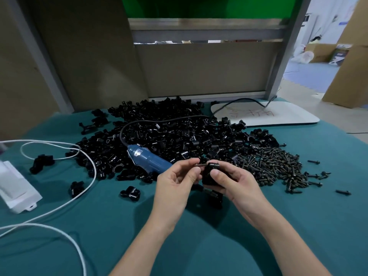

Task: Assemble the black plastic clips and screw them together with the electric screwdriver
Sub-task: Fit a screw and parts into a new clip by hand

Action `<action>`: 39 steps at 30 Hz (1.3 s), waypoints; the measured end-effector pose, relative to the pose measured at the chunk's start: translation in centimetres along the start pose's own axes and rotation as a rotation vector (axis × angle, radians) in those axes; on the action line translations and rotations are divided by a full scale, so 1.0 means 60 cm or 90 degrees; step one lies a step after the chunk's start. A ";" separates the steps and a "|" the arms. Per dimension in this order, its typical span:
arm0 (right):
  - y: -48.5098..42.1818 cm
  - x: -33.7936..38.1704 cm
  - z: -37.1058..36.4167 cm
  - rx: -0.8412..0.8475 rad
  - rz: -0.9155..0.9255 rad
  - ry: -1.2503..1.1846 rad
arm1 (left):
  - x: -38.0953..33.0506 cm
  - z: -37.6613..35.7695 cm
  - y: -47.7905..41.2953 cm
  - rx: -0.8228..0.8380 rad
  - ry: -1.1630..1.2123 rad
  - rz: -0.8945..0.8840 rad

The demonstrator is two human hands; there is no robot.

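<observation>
- Left hand [179, 180]: thumb and forefinger fingers pinched together on a small screw [200, 165], other fingers loosely curled.
- Right hand [237, 182]: fingers clamped round a black clip [212, 169], thumb pressed on its near face.
- Clip and screw are held in the air just above the tabletop [119, 226], in front of the clip pile [169, 128] and left of the screw pile [274, 166].
- Screw's long axis runs left to right, about level. Its tip seems to point right, at the top of the clip; the head end sits at the left fingers.
- Whether the tip is in the hole yet, cannot tell.
- Screwdriver [148, 158] lies on the pile, untouched. Long axis is diagonal: cord end far-left, working end toward the hands, its tip hidden behind the left hand.
- Risk: screw goes in crooked if it tilts off the hole line, then cross-threads.
- Risk: the pinch is small, so the screw may slip and drop into the loose parts.
- Risk: clip halves may shift apart if the right grip relaxes while reaching for the screwdriver.
</observation>
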State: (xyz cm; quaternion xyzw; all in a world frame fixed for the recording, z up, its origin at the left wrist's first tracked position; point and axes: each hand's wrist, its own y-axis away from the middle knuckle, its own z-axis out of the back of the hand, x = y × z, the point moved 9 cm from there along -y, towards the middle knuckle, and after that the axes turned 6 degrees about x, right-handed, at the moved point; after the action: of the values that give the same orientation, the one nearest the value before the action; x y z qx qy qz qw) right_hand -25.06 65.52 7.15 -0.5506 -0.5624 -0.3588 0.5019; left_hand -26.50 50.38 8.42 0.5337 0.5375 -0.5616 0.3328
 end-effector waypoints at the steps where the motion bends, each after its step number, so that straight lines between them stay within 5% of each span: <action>1: 0.001 0.000 0.000 -0.002 0.000 0.008 | -0.001 -0.001 0.000 0.002 -0.003 -0.002; 13: 0.012 0.023 -0.015 0.005 0.021 0.236 | 0.015 0.000 0.005 0.028 -0.128 0.017; 39: 0.012 0.022 -0.010 0.020 0.030 0.258 | 0.018 -0.006 0.002 0.044 -0.107 0.030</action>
State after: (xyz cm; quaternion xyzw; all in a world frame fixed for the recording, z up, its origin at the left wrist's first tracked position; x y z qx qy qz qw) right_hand -24.10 65.41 8.41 -0.4725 -0.4426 -0.4416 0.6212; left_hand -26.51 50.93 7.42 0.5083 0.4758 -0.6145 0.3710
